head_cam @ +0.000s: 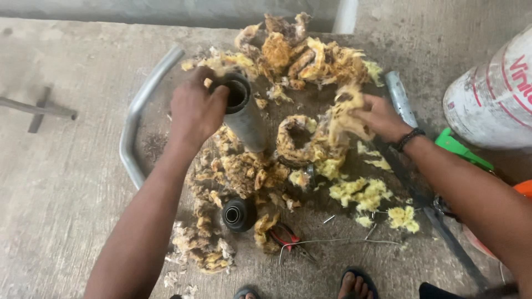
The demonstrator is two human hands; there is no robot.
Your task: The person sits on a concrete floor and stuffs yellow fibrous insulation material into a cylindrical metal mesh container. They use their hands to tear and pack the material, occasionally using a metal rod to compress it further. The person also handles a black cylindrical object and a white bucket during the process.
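Only the head view here, looking straight down at a concrete floor (66, 182).

The left hand (194, 108) is wrapping its fingers around the top rim of a dark perforated metal tube (245, 113), which is standing roughly upright, tilted a bit, in the middle of the mess. That grip is closed tight on the tube. The right hand (377, 117) is pinching a clump of yellow fibre wadding (346, 113), fingers pressed together on it, just right of a ring-shaped wad (296, 138) sitting beside the tube's base.

More wadding is lying piled at the far side (310, 52) and scattered near (363, 194). A black end cap (238, 215) is sitting near the tube, red-handled pliers (285, 237) and some thin wire (343, 241) nearer still. A bent silver pipe (141, 105) is curving along the left, a white sack (493, 99) is at the far right. Toes in sandals (354, 285) are poking in at the near edge.

What could go wrong, I'd say: bare hands in that fibrous stuff is asking for itchy, irritated skin, and loose bits are going airborne easily. The tube is only being steadied at the rim, so it could tip. Wire and pliers that close to bare toes looks like a poke hazard too.
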